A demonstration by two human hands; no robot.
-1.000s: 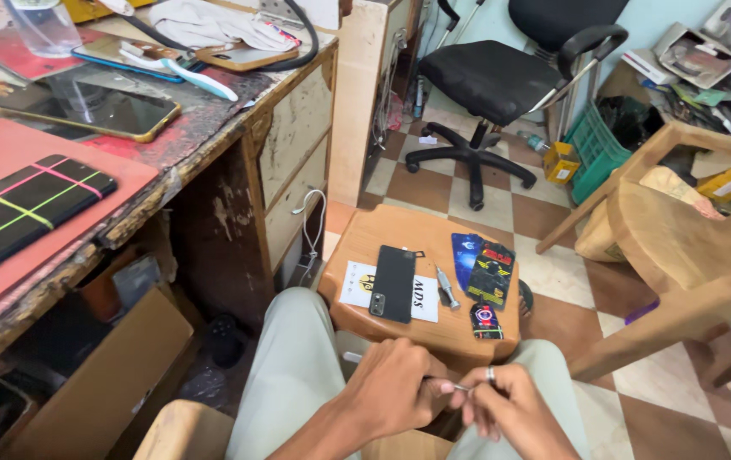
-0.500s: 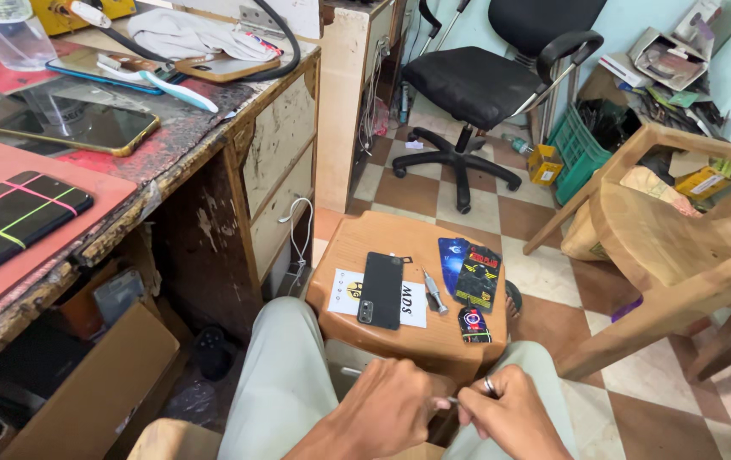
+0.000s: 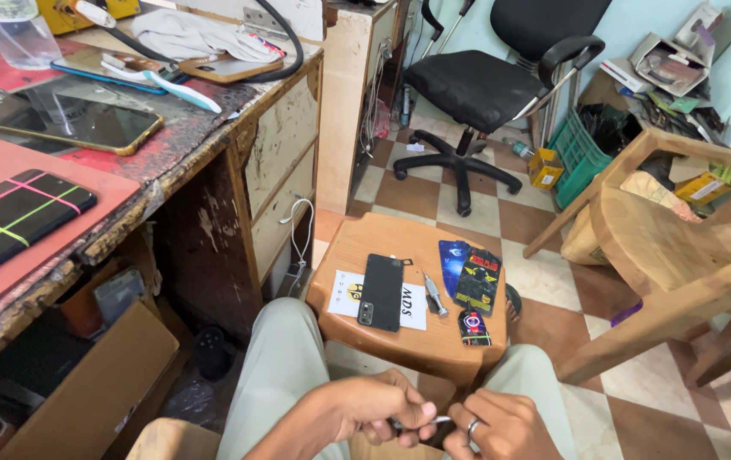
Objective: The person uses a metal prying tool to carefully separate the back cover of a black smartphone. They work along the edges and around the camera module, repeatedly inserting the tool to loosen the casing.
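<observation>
Both hands, left hand [image 3: 378, 409] and right hand [image 3: 502, 426], have fingers pinched on a small tool [image 3: 421, 421] below the stool [image 3: 357, 247], the phone [image 3: 381, 291] on it lying untouched.

Both hands [image 3: 434, 417] together — fingers [image 3: 417, 415] pinched

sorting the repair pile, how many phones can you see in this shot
4, perhaps more under the clutter. One black phone lies back up on the small stool. On the desk: a strapped phone on the red mat, a gold-edged one on the glass, another by the cloth.
</observation>
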